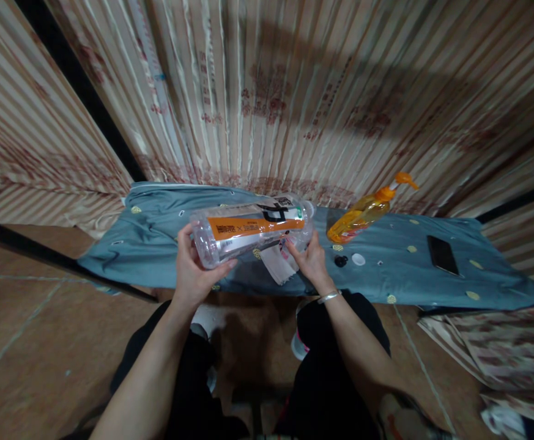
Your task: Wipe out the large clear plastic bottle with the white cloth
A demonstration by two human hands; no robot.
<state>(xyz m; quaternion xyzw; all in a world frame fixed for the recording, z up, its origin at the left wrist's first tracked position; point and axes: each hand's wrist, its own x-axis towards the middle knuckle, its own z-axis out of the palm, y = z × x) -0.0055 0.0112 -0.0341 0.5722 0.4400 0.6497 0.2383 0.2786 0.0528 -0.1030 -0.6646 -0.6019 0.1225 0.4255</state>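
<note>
A large clear plastic bottle (254,226) with an orange and white label lies sideways in the air between my hands. My left hand (197,269) wraps its base end. Around its neck end my right hand (311,260) is closed, thumb toward the label. Below the bottle, beside my right hand, a white tissue (279,264) is visible; whether I hold it or it lies on the cloth I cannot tell. To the right, a pump bottle (361,214) of yellow liquid with an orange pump leans at a slant.
A narrow table with a blue-grey cloth (152,244) spans in front of me. On it lie a small black cap (341,261), a white cap (358,260) and a dark phone (443,255). Behind hangs a striped curtain (294,91), with a black frame bar (83,85) at left.
</note>
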